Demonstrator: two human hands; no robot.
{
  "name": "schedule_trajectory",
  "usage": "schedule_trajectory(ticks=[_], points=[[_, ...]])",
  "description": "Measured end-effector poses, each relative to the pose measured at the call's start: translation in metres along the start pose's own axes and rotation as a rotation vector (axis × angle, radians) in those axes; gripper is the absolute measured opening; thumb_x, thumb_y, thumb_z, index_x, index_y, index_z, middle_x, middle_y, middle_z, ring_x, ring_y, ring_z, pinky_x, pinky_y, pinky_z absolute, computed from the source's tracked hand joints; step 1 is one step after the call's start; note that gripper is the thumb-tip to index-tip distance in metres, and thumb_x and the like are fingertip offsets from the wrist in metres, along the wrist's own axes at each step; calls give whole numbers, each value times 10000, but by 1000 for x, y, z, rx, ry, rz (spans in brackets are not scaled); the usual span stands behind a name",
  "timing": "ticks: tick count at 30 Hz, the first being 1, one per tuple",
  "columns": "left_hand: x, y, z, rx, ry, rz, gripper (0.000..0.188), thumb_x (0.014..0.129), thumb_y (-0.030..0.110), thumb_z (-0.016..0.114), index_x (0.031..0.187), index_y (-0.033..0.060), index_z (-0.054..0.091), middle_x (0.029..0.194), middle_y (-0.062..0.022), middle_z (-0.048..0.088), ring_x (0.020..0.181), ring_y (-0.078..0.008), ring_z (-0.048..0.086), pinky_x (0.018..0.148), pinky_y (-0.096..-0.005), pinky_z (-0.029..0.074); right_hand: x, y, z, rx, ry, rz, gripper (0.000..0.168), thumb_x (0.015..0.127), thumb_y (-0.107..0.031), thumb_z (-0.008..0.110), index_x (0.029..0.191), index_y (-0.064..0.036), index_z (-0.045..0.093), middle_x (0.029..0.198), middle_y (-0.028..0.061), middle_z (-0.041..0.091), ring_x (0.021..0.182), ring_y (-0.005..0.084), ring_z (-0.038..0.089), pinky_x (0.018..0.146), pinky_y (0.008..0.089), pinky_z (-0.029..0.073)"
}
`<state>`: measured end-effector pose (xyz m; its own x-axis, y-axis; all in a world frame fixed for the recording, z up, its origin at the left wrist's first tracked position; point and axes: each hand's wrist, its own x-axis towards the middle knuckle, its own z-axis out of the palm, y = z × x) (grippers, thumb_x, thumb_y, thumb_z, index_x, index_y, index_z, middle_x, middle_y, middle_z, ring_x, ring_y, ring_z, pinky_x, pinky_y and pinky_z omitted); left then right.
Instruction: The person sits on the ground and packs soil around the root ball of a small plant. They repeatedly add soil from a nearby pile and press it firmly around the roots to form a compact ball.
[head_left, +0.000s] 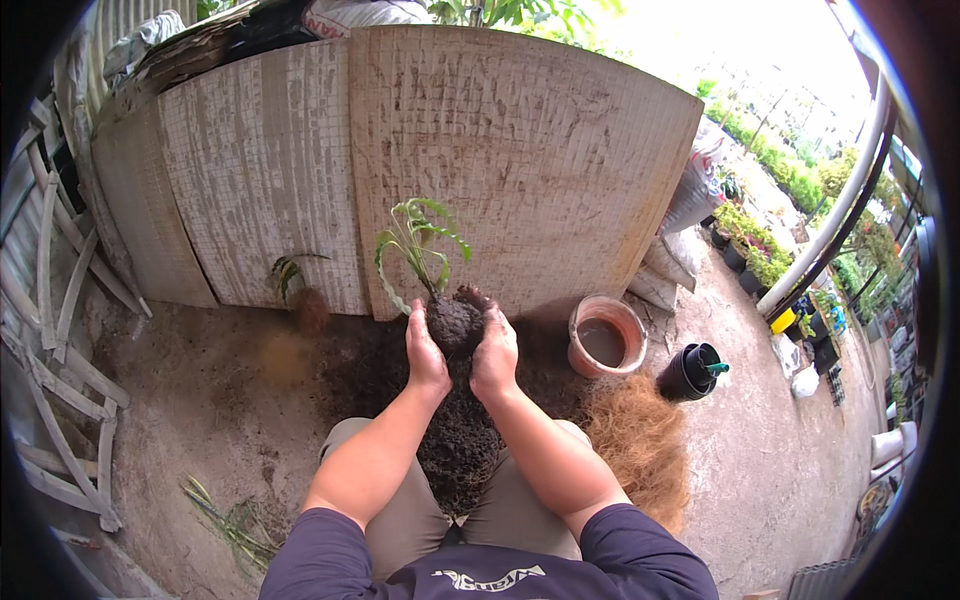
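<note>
Between my two cupped hands sits a dark ball of wet soil (454, 327) around the roots of a leafy green plant (420, 244), whose wavy leaves stand up and lean left. My left hand (426, 351) presses the ball's left side; my right hand (495, 346) presses its right side, soil on the fingers. Below them, a heap of loose dark soil (459, 450) lies between my knees. To the right are a clay-coloured pot of muddy water (645, 330), a pile of brown fibre (637, 442) and stacked black plastic pots (679, 375) with a green thing inside.
Upright weathered panels (525, 165) stand close ahead. A second plant with a brown fibre-covered root ball (310, 310) is against them at left. Cut leaves (232, 525) lie at lower left, near a wooden frame (67, 420). Filled sacks (667, 270) lean at the panels' right end.
</note>
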<state>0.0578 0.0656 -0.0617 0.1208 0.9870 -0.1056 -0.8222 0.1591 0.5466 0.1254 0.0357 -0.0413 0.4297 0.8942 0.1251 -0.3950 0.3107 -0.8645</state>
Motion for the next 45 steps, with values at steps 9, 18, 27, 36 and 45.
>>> schedule_trajectory(ticks=[9, 18, 27, 36, 45], points=[[-4, -5, 3, 345, 22, 208, 249, 894, 269, 546, 939, 26, 508, 799, 11, 493, 706, -82, 468, 653, -227, 403, 0, 20, -9, -231, 18, -81, 300, 958, -171, 386, 1080, 50, 547, 1013, 105, 599, 909, 146, 552, 825, 274, 436], [13, -6, -3, 473, 84, -105, 679, 876, 566, 376, 1326, 57, 360, 1292, -51, 439, 1179, -154, 403, 1007, -321, 274, 17, 36, -16, -101, 156, 130, 292, 956, -148, 364, 1071, 44, 552, 1009, 100, 591, 907, 155, 556, 835, 287, 438], [28, -11, -19, 368, 96, -299, 659, 850, 612, 338, 1221, 87, 480, 1193, -50, 540, 1096, -185, 504, 969, -347, 341, 30, 53, -33, -77, 280, 358, 305, 940, -154, 355, 1049, 28, 574, 998, 128, 607, 893, 185, 578, 815, 301, 445], [17, 1, -9, 224, 85, -416, 722, 856, 601, 364, 1299, 31, 381, 1297, -76, 447, 1149, -173, 454, 991, -347, 300, 19, 53, -25, -478, 227, 105, 290, 932, -147, 399, 1041, 45, 588, 967, 98, 617, 870, 151, 560, 804, 281, 430], [24, -13, -21, 563, 257, 52, 585, 895, 522, 416, 787, -22, 601, 665, -8, 501, 591, -118, 410, 549, -299, 366, -9, 44, -8, -617, 116, -219, 337, 939, -165, 419, 1172, 62, 505, 1173, 170, 556, 1092, 206, 519, 935, 296, 383]])
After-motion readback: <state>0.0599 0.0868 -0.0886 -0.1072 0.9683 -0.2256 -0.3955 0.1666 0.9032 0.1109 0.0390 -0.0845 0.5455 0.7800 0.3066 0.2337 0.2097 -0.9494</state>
